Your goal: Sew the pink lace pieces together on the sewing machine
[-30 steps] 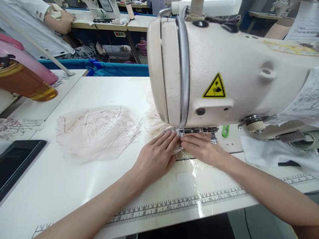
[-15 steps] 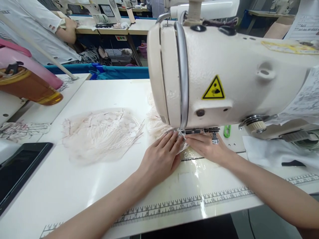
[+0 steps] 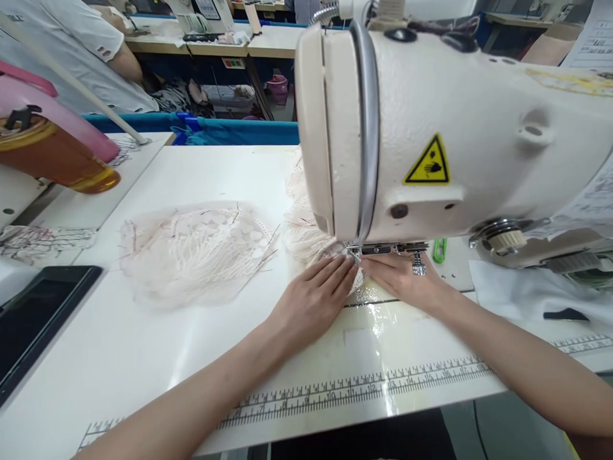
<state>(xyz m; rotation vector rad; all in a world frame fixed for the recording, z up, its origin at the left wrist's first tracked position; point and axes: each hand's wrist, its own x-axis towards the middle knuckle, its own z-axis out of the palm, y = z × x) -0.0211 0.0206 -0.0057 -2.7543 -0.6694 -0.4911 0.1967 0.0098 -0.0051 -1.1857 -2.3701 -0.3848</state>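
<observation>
Under sewing machine, pale lace: sheer, rumpled, streaked reddish.

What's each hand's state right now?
Left hand: open, palm down on the lace.
Right hand: at the lace under the sewing machine, partly hidden; grip can't be told.

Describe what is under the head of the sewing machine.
Pale lace shows there, the left hand on it, the right hand close beside. The sewing machine and hands cover part of the lace from view.
</observation>
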